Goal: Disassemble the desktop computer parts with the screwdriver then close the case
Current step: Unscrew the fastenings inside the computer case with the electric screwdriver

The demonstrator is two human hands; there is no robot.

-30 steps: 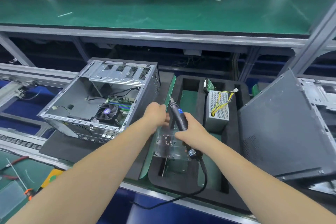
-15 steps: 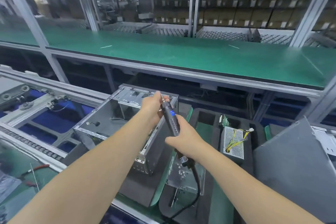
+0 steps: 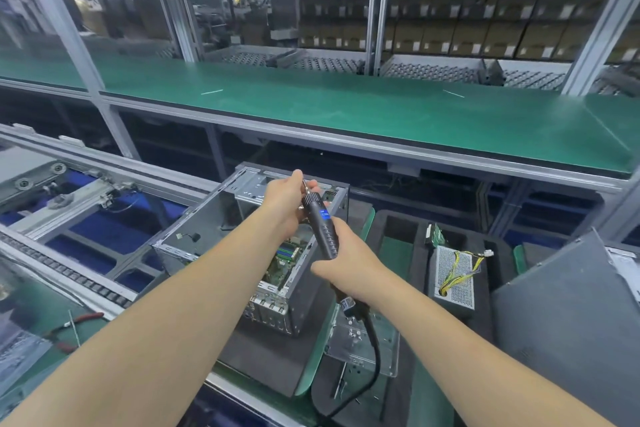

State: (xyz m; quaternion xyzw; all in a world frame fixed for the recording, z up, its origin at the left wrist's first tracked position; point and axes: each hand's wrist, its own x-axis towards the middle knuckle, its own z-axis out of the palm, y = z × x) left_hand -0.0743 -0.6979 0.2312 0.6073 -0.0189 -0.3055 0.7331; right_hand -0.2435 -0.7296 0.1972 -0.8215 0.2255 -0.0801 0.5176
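An open grey computer case (image 3: 221, 218) lies on a black foam pad, its motherboard (image 3: 287, 256) visible inside. My right hand (image 3: 349, 263) grips the black electric screwdriver (image 3: 322, 225) by its lower body, tip pointing up and away. My left hand (image 3: 285, 199) is raised over the case and its fingers pinch the screwdriver's bit at the tip. A black cable (image 3: 372, 357) runs down from the tool. The grey side panel (image 3: 568, 333) leans at the right.
A black foam tray (image 3: 408, 229) right of the case holds a power supply (image 3: 452, 274) with yellow wires, a small green board (image 3: 437, 234) and a metal bracket (image 3: 363, 343). Red-handled pliers (image 3: 74, 326) lie at the left. A green shelf (image 3: 346, 104) spans above.
The view has tilted up, showing more shelving. Both hands stay together on the screwdriver, raised from above the foam tray to above the case.
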